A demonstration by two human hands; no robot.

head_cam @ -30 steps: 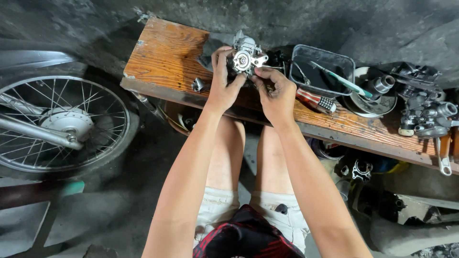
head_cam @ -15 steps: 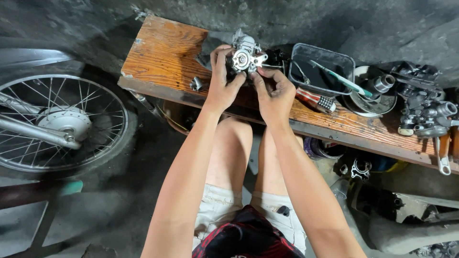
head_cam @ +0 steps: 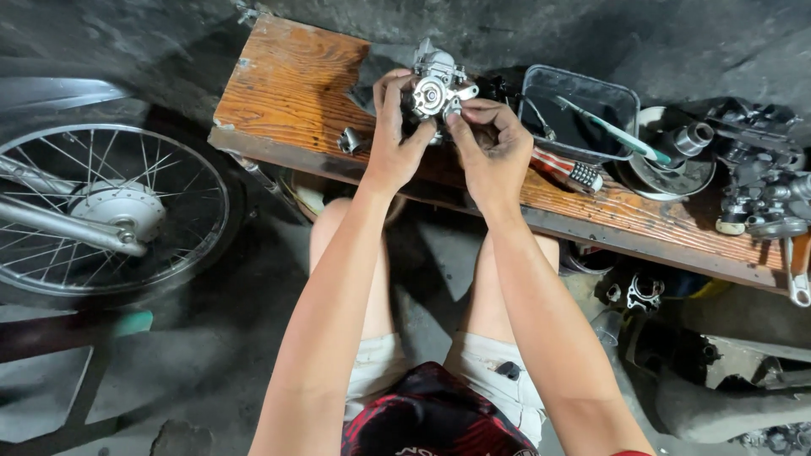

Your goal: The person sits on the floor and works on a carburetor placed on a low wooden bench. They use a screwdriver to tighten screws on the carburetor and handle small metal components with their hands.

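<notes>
Silver-grey cast metal is catching the light where a small engine part, a carburetor (head_cam: 435,84), is being held up just above the far edge of a wooden plank bench (head_cam: 287,84). The left hand (head_cam: 395,139) is wrapping around its left side, fingers curled closed on the body, thumb lying below it. The right hand (head_cam: 494,139) is sitting just beside it on the right, fingertips (head_cam: 463,108) pinching narrowly at the part's lower right edge; whether they are gripping something tiny there cannot be told. A small loose metal piece (head_cam: 349,140) is lying on the bench near the left wrist. A black plastic tray (head_cam: 583,105) with a toothbrush (head_cam: 610,128) is sitting to the right, and a spoked motorcycle wheel (head_cam: 110,211) is standing well off to the left.
</notes>
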